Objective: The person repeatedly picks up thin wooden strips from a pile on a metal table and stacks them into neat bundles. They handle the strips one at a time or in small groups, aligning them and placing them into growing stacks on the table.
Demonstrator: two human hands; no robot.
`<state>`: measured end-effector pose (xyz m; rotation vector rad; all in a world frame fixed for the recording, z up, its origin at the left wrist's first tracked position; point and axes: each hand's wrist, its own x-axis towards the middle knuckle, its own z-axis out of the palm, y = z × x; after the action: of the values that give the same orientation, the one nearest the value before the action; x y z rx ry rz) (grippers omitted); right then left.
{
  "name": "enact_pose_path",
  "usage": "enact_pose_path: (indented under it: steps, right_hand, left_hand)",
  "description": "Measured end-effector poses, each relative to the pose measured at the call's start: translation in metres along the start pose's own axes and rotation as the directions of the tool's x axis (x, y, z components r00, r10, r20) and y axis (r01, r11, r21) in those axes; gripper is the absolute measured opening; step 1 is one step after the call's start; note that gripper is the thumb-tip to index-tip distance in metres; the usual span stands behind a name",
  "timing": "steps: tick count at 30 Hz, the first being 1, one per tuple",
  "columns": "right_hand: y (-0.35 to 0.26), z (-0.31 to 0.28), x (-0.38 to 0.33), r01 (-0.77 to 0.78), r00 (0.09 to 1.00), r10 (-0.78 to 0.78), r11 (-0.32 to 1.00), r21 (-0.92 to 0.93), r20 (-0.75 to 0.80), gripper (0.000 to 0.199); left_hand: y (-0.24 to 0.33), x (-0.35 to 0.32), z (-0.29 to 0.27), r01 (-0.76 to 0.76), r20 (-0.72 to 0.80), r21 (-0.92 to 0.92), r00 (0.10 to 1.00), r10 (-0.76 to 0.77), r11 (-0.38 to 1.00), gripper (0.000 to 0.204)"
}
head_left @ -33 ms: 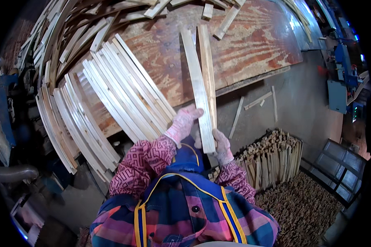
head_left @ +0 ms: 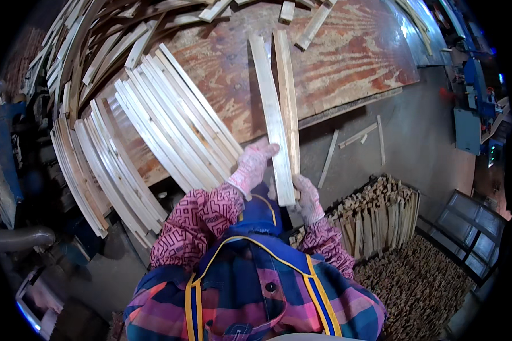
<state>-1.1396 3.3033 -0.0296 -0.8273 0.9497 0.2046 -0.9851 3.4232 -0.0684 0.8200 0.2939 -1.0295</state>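
Two wooden slats are held in front of me, splayed apart at their far ends and meeting near my hands. The pale, wide-faced slat (head_left: 269,108) lies in front, partly covering the yellower slat (head_left: 287,85). My gloved left hand (head_left: 254,165) is closed on the pale slat's left edge, thumb on its face. My gloved right hand (head_left: 308,198) grips the slats from the right near their lower ends; some of its fingers are hidden behind the wood. Left of my left hand, a row of pale slats (head_left: 179,125) lies side by side on the plywood table (head_left: 347,62).
Further left lies another slat row (head_left: 116,165). A jumbled wood pile (head_left: 105,57) covers the table's far left. Short sticks (head_left: 356,136) lie on the floor beyond the table edge. To my lower right stand upright stick bundles (head_left: 381,221) and a mass of packed stick ends (head_left: 415,290).
Both hands and the two slats sit very slightly higher in the picture. The grip looks the same.
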Motion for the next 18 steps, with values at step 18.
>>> enact_pose_path:
  steps: [18]
  right_hand:
    - [-0.064,0.072,0.076,0.356,0.928,-0.371,0.873,-0.332,0.020,0.051]
  left_hand:
    - [0.049,-0.027,-0.003,0.115,-0.052,-0.270,0.990,-0.133,0.956,0.052]
